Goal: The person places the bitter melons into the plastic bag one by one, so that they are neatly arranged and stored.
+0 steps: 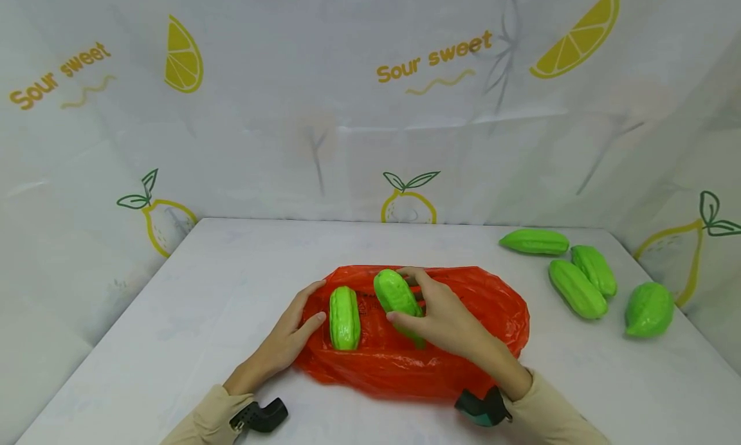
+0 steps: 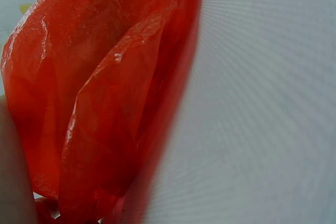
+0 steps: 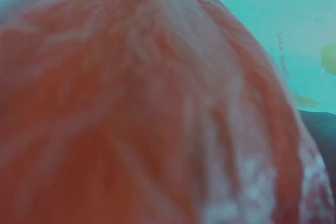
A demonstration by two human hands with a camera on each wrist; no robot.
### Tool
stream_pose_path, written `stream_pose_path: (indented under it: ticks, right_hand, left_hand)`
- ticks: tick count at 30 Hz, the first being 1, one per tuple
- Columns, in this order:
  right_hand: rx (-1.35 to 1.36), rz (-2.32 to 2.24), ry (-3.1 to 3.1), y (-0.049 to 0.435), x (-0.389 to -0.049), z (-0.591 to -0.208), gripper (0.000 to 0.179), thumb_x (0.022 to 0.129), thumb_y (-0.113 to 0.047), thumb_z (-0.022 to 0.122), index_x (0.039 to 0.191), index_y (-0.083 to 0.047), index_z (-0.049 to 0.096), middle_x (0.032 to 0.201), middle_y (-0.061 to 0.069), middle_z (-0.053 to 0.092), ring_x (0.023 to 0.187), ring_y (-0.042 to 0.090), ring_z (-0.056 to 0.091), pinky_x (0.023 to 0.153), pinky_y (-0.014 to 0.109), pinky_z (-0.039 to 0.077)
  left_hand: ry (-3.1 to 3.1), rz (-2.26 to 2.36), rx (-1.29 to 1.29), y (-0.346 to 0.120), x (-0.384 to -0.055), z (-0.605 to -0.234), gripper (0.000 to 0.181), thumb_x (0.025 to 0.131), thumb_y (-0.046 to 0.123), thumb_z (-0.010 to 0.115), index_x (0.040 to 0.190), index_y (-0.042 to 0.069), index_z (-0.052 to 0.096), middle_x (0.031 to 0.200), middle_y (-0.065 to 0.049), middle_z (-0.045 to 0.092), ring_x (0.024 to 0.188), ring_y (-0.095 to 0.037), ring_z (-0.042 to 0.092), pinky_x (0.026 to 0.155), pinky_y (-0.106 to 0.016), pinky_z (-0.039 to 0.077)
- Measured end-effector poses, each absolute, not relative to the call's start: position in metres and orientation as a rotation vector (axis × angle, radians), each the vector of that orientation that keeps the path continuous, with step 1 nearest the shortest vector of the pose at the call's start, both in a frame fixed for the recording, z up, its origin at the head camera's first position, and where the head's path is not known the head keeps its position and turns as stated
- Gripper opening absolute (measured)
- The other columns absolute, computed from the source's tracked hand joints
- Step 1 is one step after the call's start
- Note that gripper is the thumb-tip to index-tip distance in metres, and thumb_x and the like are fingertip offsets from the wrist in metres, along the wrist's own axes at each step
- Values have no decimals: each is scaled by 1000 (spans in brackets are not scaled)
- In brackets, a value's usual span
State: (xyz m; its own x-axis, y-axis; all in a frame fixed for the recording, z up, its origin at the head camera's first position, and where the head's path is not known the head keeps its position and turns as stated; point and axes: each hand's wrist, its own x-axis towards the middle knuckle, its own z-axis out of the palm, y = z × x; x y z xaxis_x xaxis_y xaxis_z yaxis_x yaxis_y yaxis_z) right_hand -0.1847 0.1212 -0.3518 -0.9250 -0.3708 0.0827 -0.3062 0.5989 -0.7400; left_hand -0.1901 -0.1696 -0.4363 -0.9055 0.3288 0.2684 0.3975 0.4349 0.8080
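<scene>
A red plastic bag (image 1: 463, 361) lies spread on the table with its mouth facing up. Inside its left part rests a green ridged gourd (image 1: 345, 319). My right hand (image 1: 448, 313) grips another green ridged gourd (image 1: 395, 290), tilted, over the bag's opening; more green shows just below it, partly hidden by the thumb. At the bag's left edge my left hand (image 1: 283, 336) touches the plastic, thumb and fingers spread apart. Red plastic (image 2: 105, 87) fills much of the left wrist view, and blurred red plastic (image 3: 131, 103) most of the right wrist view.
Several more green gourds lie at the table's right side: one at the back (image 1: 534, 242), two side by side (image 1: 577, 289), and a rounder one (image 1: 649, 310) near the right edge. A white printed curtain (image 1: 347, 98) hangs behind the white table (image 1: 191, 303).
</scene>
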Motion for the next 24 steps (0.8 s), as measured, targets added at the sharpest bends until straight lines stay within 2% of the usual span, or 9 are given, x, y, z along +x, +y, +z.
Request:
stream_pose_path:
  ticks: [10, 16, 24]
  right_hand:
    - [-522, -1180, 2721, 104, -188, -355, 68, 85, -29, 79, 140, -9, 45, 110, 5, 64, 87, 14, 58, 71, 28, 54]
    - [-453, -1145, 2710, 96, -188, -356, 70, 85, -30, 79, 142, -10, 43, 102, 3, 63, 84, 14, 58, 71, 31, 54]
    - [-471, -1146, 2716, 88, -190, -360, 71, 86, -30, 78, 143, -10, 41, 103, 1, 63, 89, 14, 59, 78, 35, 56]
  left_hand:
    - [-2605, -1487, -660, -170, -191, -437, 55, 103, 22, 50, 154, 19, 31, 158, -7, 36, 147, -31, 32, 116, -64, 26]
    - [-2604, -1493, -662, -170, -190, -436, 55, 103, 22, 50, 154, 19, 31, 158, -8, 36, 147, -31, 32, 116, -64, 26]
    - [-2600, -1501, -660, -171, -191, -438, 55, 103, 23, 50, 154, 20, 31, 158, -7, 36, 147, -32, 31, 116, -64, 25]
